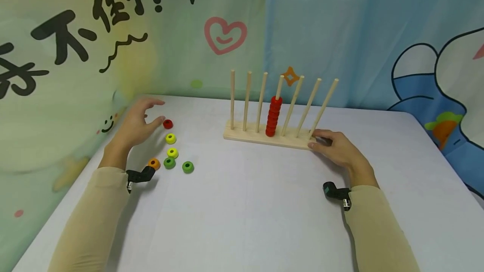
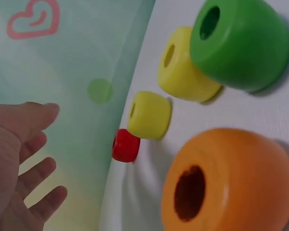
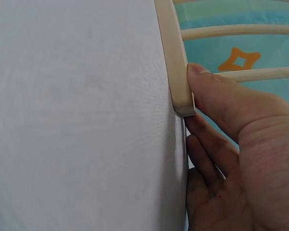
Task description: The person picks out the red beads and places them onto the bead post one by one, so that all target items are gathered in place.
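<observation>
My left hand [image 1: 137,123] hovers by a loose red bead [image 1: 168,124], thumb and fingers spread apart with nothing between them. Nearer me lie two yellow beads [image 1: 170,138], two green beads [image 1: 188,167] and an orange bead [image 1: 153,163], whose holes show. In the left wrist view, the orange bead [image 2: 229,185] looms large while the left hand [image 2: 14,159] is at the far left. My right hand [image 1: 338,148] grips the right end of a wooden peg rack [image 1: 261,136], thumb in front and fingers behind. Several red beads [image 1: 273,116] are stacked on its middle peg.
The rack's other upright pegs [image 1: 247,102] carry no beads. A white cloth [image 1: 242,213] covers the table. Behind its far edge hangs a printed backdrop [image 1: 321,24]. A small black camera mount [image 1: 334,191] sticks out from each wrist.
</observation>
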The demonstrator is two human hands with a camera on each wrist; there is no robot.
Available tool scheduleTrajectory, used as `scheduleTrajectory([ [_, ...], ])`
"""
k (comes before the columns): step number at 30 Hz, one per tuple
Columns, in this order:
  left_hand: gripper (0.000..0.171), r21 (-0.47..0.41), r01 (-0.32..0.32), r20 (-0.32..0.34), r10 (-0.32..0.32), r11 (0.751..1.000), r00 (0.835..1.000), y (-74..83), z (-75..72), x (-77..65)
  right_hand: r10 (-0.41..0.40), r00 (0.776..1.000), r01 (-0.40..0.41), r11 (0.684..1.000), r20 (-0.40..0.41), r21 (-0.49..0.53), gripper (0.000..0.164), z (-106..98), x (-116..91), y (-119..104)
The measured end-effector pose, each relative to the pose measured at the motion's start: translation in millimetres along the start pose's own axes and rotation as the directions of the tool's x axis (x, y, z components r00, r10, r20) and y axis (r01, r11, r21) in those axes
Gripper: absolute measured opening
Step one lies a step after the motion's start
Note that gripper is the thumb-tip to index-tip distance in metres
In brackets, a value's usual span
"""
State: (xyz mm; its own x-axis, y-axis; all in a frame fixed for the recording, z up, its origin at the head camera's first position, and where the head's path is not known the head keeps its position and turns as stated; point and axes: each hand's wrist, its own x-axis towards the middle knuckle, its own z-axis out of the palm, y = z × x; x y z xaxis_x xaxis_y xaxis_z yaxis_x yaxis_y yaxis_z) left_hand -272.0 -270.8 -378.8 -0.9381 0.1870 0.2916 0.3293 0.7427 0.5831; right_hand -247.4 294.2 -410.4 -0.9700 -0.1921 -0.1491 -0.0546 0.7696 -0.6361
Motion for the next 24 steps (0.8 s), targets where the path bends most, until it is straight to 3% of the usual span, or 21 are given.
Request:
scheduleTrajectory([
  [7, 0.049, 0.011, 0.053, 0.11, -0.054, 0.999, 0.992, -2.4, 1.2, -0.1, 0.003, 1.0, -0.003, 1.0, -0.002, 0.006, 0.071, -0.1, 0.0, 2.9],
  [14, 0.052, 0.02, 0.107, 0.237, -0.109, 0.994, 0.965, -5.4, 4.6, -1.7, 0.003, 1.0, -0.003, 1.0, -0.006, 0.013, 0.07, 1.6, 0.2, 3.9],
  [18, 0.053, 0.044, 0.131, 0.267, -0.138, 0.99, 0.954, -7.9, 8.1, 1.8, -0.009, 1.0, 0.009, 1.0, -0.013, 0.022, 0.069, 1.8, -0.5, 4.8],
  [24, 0.055, 0.038, 0.137, 0.267, -0.142, 0.99, 0.953, -17.7, 11.1, 0.5, 0.002, 1.0, -0.002, 1.0, -0.002, 0.005, 0.069, 0.0, 1.3, -2.7],
])
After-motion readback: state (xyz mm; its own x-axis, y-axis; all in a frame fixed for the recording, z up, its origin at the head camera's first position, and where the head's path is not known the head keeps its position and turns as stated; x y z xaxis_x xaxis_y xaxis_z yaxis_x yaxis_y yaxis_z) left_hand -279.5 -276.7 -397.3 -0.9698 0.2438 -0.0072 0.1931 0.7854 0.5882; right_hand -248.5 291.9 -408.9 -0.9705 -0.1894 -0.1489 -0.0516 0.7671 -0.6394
